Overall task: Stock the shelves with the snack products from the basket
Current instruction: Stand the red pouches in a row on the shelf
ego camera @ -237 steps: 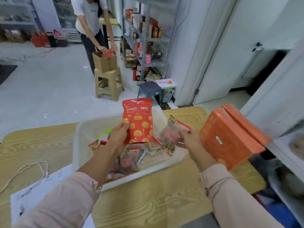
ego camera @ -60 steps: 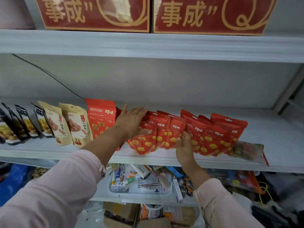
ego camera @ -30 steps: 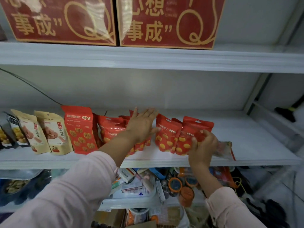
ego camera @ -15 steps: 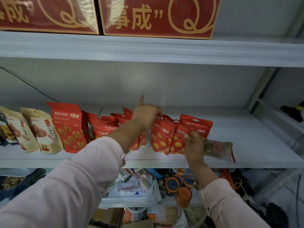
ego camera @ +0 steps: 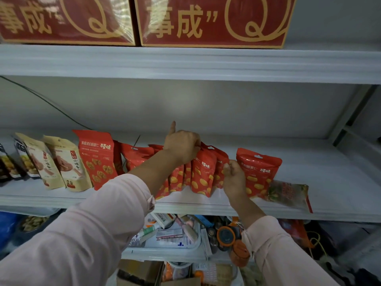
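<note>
A row of red snack pouches (ego camera: 203, 176) with yellow nuts printed on them stands on the white middle shelf (ego camera: 329, 195). My left hand (ego camera: 182, 146) grips the tops of the middle pouches, its index finger pointing up. My right hand (ego camera: 234, 177) pinches the edge of a pouch just right of them. One more red pouch (ego camera: 258, 172) stands alone to the right. A clear packet (ego camera: 288, 194) lies flat at the row's right end. The basket is out of view.
A taller red walnut pouch (ego camera: 97, 157), beige pouches (ego camera: 61, 164) and dark pouches (ego camera: 8, 164) stand to the left. Two large red boxes (ego camera: 212, 21) sit on the shelf above. A cluttered tray (ego camera: 171, 234) lies on the lower shelf. A black cable (ego camera: 51, 106) runs along the back wall.
My left hand went from lying flat on the pouches to gripping their tops. My right hand shifted left from the end pouch to the bunched ones, leaving one pouch standing apart.
</note>
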